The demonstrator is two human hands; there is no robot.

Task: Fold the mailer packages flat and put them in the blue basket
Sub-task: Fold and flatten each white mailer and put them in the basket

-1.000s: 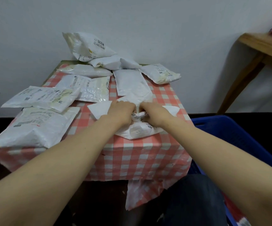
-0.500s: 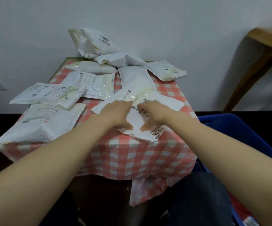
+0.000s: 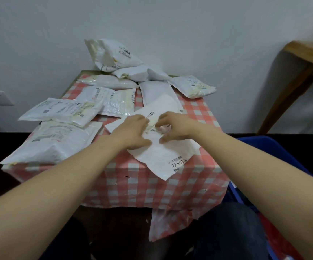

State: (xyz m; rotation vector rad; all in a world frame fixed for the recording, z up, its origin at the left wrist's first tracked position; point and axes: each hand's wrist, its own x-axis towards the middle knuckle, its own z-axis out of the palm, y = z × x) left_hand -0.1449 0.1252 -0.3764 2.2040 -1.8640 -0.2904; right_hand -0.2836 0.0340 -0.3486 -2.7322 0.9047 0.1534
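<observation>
Grip unclear: both hands point(image 3: 133, 131) point(image 3: 176, 126) cover the mailer point(image 3: 172, 156).

mailer packages point(image 3: 112, 82) crowd the table's point(image 3: 204, 117) far and left parts; its right strip lies bare beside the blue basket point(image 3: 264, 147).

A table point(image 3: 198, 184) in a checked cloth point(image 3: 133, 184) carries scattered white mailer packages point(image 3: 58, 147).

Pale plain wall point(image 3: 189, 25), wall socket point(image 3: 0, 97), wooden side table point(image 3: 305, 59), dark floor point(image 3: 242, 134)
</observation>
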